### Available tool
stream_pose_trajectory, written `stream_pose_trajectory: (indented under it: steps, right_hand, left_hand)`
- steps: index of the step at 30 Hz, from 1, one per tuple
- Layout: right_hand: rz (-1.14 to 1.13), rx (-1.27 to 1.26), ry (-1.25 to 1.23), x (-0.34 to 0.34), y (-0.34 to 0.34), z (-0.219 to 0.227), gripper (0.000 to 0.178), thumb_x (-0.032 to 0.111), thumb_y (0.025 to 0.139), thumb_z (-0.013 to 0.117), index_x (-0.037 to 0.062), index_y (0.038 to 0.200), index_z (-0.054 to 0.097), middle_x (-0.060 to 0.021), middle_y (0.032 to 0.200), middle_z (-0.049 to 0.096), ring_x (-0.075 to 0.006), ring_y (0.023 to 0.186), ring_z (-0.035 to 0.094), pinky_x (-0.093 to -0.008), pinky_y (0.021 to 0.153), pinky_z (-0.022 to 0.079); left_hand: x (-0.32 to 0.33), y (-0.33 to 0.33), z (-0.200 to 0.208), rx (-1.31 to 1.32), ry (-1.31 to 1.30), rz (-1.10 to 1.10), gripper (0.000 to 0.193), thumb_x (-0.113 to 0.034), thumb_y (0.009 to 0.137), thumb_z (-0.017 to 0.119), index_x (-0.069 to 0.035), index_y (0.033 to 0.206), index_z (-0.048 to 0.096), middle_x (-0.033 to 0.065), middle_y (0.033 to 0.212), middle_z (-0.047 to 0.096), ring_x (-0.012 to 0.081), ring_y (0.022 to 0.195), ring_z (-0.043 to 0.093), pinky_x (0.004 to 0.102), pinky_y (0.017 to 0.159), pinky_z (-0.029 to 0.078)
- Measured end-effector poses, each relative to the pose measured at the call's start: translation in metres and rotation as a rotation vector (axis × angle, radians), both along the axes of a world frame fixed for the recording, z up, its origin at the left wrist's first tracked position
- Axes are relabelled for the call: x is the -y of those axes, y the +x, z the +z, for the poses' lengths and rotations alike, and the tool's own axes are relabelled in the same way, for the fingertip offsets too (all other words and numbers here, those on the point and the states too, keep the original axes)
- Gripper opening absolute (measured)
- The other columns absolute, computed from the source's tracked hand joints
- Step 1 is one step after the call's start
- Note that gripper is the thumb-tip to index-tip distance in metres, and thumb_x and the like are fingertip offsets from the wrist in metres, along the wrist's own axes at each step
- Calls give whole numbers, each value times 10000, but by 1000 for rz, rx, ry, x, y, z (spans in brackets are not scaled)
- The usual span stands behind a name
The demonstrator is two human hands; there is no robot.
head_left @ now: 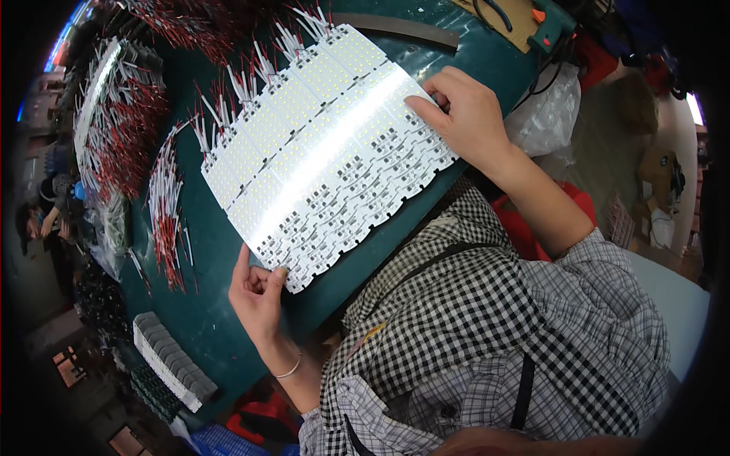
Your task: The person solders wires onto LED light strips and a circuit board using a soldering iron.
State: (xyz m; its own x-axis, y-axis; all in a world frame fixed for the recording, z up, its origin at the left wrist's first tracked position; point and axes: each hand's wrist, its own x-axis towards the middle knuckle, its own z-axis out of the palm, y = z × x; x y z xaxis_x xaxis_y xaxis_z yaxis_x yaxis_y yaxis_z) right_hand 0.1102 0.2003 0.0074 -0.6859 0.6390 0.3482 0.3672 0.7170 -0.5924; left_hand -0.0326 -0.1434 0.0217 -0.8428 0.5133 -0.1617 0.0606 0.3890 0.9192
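Note:
A white LED circuit board panel (319,137), dotted with yellowish LEDs and with a notched near edge, lies tilted across the front of the table. A bright band of light crosses its middle. Short white and red wires (262,64) stick out along its far edge. At the panel's near left corner, my left hand (258,300) grips the edge with thumb and fingers. My right hand (465,114) pinches the right edge, its fingers curled and partly hidden underneath.
The green table (205,292) carries large bundles of red and white wires (125,121) at the left and a smaller wire bundle (165,205). A row of stacked grey-white pieces (173,361) stands lower left. A green tool (551,30) and clear plastic bag (546,114) are at right. Another person (47,216) is far left.

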Motion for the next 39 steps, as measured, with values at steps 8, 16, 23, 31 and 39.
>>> stream_pose_trajectory:
  steps: [8,16,23,31,39]
  right_hand:
    - [20,58,27,-3,1,4,340,376,815,670,40,770,636,-95,743,584,-309,665,589,-401,589,463]
    - [27,12,7,-5,0,8,375,399,817,657,29,760,636,-106,719,588,-307,663,595,-406,589,463]
    - [-12,23,-271,-11,-13,3,449,453,802,659,8,779,605,-155,782,620,-313,747,600,-404,670,464]
    - [-33,-60,-123,-11,-28,-12,387,366,795,714,9,757,569,-82,655,508,-195,587,482,-335,552,402]
    - [-1,-133,-12,-7,-28,-14,346,335,796,717,19,767,578,-86,683,519,-211,578,487,-330,547,410]
  left_hand:
    - [-10,19,18,-17,-212,54,653,-19,821,692,85,1380,371,62,688,651,61,567,540,186,524,405]
    - [-6,19,24,317,197,134,677,9,850,628,90,1418,269,37,713,643,21,477,484,129,405,334]
    - [-8,6,23,136,363,72,700,14,833,644,126,1406,260,10,682,616,19,486,445,143,444,323]
    - [-13,-13,-3,84,69,68,625,-5,842,642,71,1395,360,-17,657,569,27,543,459,177,506,374]
    - [-12,-5,7,-78,-172,3,602,-32,866,630,48,1402,369,-4,663,586,24,538,452,182,497,358]
